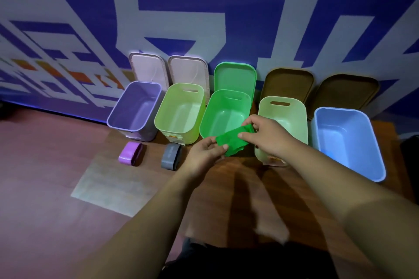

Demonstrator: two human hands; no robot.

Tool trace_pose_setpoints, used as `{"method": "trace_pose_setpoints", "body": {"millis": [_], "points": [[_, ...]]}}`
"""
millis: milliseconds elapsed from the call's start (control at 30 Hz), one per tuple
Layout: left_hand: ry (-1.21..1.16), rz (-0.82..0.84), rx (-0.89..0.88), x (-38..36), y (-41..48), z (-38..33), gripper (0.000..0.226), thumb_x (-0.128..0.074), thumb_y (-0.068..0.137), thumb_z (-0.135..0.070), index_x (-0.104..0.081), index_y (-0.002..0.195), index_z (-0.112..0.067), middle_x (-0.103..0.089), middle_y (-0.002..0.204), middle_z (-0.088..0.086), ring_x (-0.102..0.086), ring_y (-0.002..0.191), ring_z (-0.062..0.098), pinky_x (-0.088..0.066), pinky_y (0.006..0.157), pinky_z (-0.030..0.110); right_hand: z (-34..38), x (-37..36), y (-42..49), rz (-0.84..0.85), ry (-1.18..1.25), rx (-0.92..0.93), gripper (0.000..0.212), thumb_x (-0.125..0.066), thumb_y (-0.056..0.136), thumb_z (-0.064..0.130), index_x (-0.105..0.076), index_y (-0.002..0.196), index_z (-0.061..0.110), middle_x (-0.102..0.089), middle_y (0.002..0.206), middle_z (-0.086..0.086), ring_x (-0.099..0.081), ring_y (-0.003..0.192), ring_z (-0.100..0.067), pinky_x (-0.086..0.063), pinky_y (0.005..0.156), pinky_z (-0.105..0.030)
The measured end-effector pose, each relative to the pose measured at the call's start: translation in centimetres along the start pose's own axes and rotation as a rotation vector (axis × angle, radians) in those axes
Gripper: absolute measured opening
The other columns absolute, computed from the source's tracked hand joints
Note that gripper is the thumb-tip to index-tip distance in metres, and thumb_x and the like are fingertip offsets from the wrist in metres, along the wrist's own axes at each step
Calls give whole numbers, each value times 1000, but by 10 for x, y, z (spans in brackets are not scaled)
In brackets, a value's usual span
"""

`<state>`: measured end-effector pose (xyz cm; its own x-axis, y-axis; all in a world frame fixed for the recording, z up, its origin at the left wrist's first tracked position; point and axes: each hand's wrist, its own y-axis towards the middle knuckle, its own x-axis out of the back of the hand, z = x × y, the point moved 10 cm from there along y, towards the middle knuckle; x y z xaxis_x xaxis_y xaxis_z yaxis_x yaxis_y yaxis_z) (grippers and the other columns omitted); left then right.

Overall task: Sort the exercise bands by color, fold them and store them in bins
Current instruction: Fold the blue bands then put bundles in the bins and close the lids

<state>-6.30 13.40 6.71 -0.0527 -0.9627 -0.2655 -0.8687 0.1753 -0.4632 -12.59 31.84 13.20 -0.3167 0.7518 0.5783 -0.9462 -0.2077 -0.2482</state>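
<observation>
Purple band [130, 153] and grey band [171, 157] lie folded on the left, not yet binned. The left hand [204, 152] and right hand [265, 136] have their fingers clamped on opposite ends of the green band [231, 142], held over the front rim of the green bin [224, 103]. Folding looks underway; next, double it neatly and drop it in. The wall lettering [172, 18] is cropped and the bin stickers [172, 137] are illegible.

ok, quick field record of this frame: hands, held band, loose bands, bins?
left hand: pinches near end of green band
right hand: pinches its far end
green band: held off the floor, by near rim of green bin
loose: purple band, grey band, both on floor
bin row: five, open, purple bin to blue bin; no band seen inside
lids: leaning on wall behind
</observation>
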Motion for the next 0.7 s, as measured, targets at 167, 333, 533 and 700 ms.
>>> {"method": "trace_pose_setpoints", "body": {"millis": [167,333,533,700], "points": [[549,-154,-12,86,11,-3,30,-77,92,-36,-73,116,-20,-79,107,0,-74,103,20,-57,91,35,24,-6,34,-106,-211,68,26,-79,92,41,-64,112,33,-68,89,-4,-65,79,-28,-54,73,-40],[1132,-150,-72,149,27,-24,23,-54,92,-7,-75,88,-16,-77,81,2,-75,78,23,-61,74,34,33,-32,76,-145,-478,112,24,-74,95,36,-61,115,33,-61,101,4,-61,92,-27,-55,75,-42],[1428,-39,-118,187,68,-19,54,-63,86,-3,-71,135,-23,-66,139,7,-64,124,30,-50,107,36,-5,-93,127,178,-591,-19,24,-77,96,24,-66,117,25,-60,107,-5,-59,105,-32,-47,84,-38],[1565,59,-182,192,88,-6,60,-68,85,-11,-64,143,-21,-65,137,8,-56,129,34,-51,107,42,-34,-128,147,436,-643,-150,28,-79,95,25,-66,120,24,-63,109,-8,-59,102,-30,-46,81,-36]]}}
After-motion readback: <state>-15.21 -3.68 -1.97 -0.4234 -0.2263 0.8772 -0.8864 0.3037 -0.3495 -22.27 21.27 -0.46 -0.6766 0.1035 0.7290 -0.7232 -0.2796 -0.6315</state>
